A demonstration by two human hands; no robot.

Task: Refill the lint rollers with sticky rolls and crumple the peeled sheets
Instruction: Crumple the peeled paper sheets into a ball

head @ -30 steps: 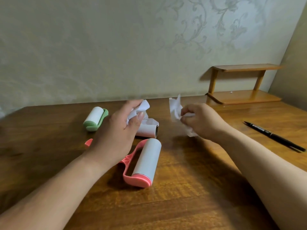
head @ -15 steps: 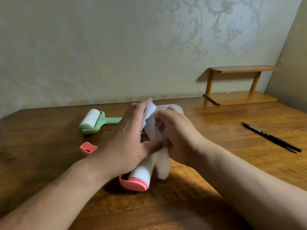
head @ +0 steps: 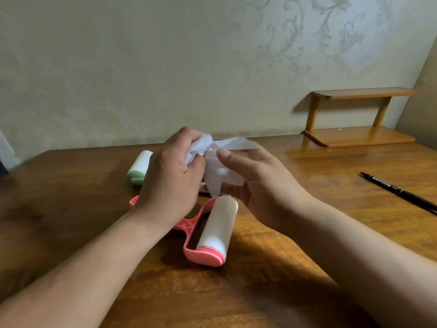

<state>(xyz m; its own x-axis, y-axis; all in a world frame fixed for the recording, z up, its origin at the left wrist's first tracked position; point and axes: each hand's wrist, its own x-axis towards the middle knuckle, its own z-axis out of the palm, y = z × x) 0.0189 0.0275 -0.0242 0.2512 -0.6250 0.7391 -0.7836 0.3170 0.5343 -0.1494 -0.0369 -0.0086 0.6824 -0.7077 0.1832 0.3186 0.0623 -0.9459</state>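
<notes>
We've got both hands up at frame centre, above the worktop [head: 283,292], working one peeled sheet [head: 218,172] between them. Left hand [head: 172,183] is curled tight around the already bunched end of the sheet; right hand [head: 257,185] is half open, thumb pressing the flatter, loose part against the fingers. Looks like we hold it off the surface so the sticky side grabs itself rather than the wood. Crumpling is partway: left portion wadded, right flap and a hanging corner not yet balled. Pink lint roller [head: 212,230] lies flat just below the hands, lower centre, white roll seated in its frame, so we judge it refilled. Green lint roller [head: 139,169] sits centre left, behind the left hand, partly hidden; it carries a white roll too. Something lies under the hands near the pink handle, but we can't tell what. Black pen [head: 399,191] at right edge, well apart; small wooden shelf [head: 359,136] upper right against the wall. Neither is in play.
</notes>
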